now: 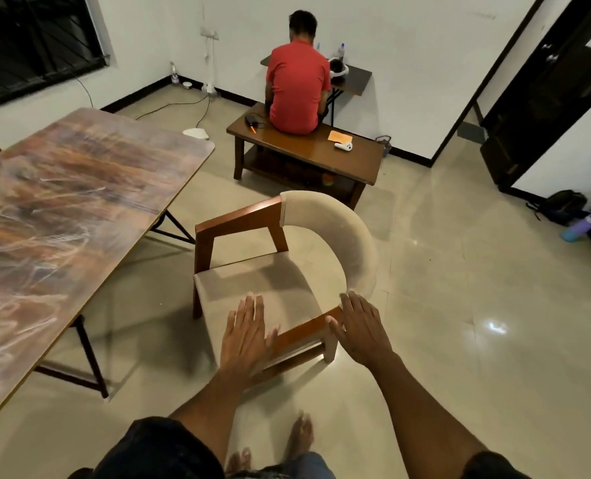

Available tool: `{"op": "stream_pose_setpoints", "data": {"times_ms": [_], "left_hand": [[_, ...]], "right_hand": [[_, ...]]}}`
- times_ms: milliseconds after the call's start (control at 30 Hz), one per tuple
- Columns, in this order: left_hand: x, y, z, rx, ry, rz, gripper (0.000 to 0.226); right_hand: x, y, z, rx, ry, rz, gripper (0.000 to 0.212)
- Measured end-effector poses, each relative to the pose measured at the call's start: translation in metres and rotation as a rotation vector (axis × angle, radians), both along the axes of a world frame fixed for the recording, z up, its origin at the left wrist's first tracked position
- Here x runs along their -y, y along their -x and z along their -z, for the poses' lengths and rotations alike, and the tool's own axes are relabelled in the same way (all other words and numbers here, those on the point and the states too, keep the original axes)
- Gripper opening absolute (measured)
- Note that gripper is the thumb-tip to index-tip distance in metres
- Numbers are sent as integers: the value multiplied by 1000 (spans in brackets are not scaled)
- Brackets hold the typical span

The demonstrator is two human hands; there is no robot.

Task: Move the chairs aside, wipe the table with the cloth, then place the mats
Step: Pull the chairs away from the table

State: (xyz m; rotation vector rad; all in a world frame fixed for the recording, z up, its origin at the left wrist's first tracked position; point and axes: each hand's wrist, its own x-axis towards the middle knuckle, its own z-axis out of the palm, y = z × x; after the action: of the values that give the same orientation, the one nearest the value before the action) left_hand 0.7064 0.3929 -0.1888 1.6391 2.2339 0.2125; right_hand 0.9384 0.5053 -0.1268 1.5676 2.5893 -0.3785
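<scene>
The chair (280,271) stands on the tiled floor (460,305) just clear of the table (73,202), its seat facing the table's long edge and its curved padded back turned away toward the open room. A strip of bare floor shows between the chair's front legs and the table's folding legs. To the chair's right and behind it the floor lies open as far as the doorway. Ahead, a low wooden bench (308,150) sits near the chair's back, with a person in a red shirt (297,88) seated on it facing the wall. A bag (563,205) and a bottle (580,226) lie against the right wall, well apart from the chair.

Both arms reach down and forward over the near armrest. The left hand (245,337) is flat, fingers straight and close together, palm down above the seat's near edge beside the armrest. The right hand (363,326) is spread, fingers straight, over the armrest's outer end where it meets the padded back; whether either palm actually touches the wood I cannot tell. Bare feet show on the floor below.
</scene>
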Motion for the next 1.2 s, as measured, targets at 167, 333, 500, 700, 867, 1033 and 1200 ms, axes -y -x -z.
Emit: {"op": "stream_pose_setpoints", "data": {"times_ms": [167,333,500,700,867,1033,1200], "left_hand": [[-28,14,-1,-55,2,-101,88],[-67,26,14,-20,-41,-228,83],[-119,10,25,10,-48,-344,100],[-174,-57,20,38,3,-452,104],[-189,-111,27,43,86,-485,105],[-186,-131,28,5,140,-492,119],[-182,-135,36,-6,95,-584,115]], "right_hand": [[-64,8,-1,77,-51,-79,90],[-139,2,3,94,-84,-131,74],[-232,-10,11,114,-90,-174,79],[-317,-35,17,131,-64,-288,77],[-352,-52,45,97,48,-363,77],[-371,-64,71,55,217,-401,81],[-375,-52,87,-14,296,-309,80]]}}
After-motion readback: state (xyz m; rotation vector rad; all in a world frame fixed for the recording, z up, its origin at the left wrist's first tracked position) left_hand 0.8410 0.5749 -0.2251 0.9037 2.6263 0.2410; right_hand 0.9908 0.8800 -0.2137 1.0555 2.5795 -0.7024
